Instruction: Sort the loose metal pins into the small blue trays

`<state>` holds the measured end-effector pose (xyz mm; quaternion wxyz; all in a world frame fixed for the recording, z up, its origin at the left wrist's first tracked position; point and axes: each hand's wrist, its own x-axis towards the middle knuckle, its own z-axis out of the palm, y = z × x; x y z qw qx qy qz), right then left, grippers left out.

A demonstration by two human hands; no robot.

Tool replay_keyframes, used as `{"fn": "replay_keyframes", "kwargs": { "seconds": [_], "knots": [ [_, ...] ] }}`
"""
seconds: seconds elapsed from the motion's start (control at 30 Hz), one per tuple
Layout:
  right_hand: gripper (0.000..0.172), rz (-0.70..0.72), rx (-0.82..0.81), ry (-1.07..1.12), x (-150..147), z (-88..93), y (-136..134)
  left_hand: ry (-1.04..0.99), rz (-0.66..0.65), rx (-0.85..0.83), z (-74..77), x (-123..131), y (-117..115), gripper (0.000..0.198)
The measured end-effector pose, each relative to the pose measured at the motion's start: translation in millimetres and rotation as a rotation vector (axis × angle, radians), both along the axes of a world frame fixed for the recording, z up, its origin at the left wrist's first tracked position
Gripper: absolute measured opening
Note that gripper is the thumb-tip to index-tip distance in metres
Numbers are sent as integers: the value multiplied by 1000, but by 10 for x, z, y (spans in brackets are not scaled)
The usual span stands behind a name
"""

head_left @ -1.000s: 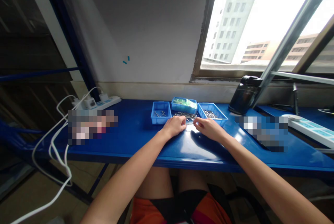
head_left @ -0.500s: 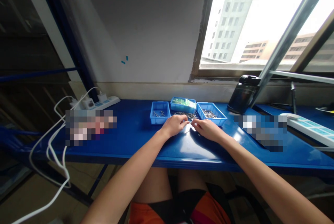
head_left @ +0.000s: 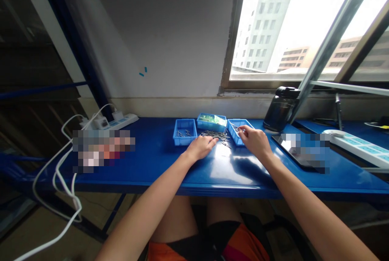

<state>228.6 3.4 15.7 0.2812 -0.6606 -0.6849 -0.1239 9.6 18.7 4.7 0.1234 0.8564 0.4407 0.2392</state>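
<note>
at the right blue tray (head_left: 234, 135), hold your right hand (head_left: 255, 141) low to avoid scattering, its fingers bunched though i cannot tell on what, while your left hand (head_left: 201, 147), grip also unclear, curls lightly beside the loose metal pins (head_left: 217, 135) heaped on the bench (head_left: 152, 151).

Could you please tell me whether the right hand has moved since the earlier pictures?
Yes: against the rightmost blue tray, the right hand has moved rightward and forward, its fingertips now over that tray.
</note>
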Motion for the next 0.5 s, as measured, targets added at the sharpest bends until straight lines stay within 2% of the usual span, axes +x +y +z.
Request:
{"fn": "replay_keyframes", "kwargs": {
  "seconds": [0.07, 0.13, 0.2, 0.37, 0.5],
  "knots": [
    [36, -125, -4, -21, 59, 12, 15, 48, 18, -8, -9, -1, 3, 35],
    [40, -152, 24, -17, 77, 12, 20, 97, 17, -15, -11, 1, 0, 28],
    [39, -54, 37, -2, 48, 2, 13, 123, 0, -14, 1, 4, -14, 27],
    [32, 338, -74, -79, -124, -58, -31, 121, -67, 19, 69, 10, -89, 28],
    [28, 452, -188, -193, -228, -118, -53, 31, -83, 75, 157, 11, -159, 24]
  ]
}}
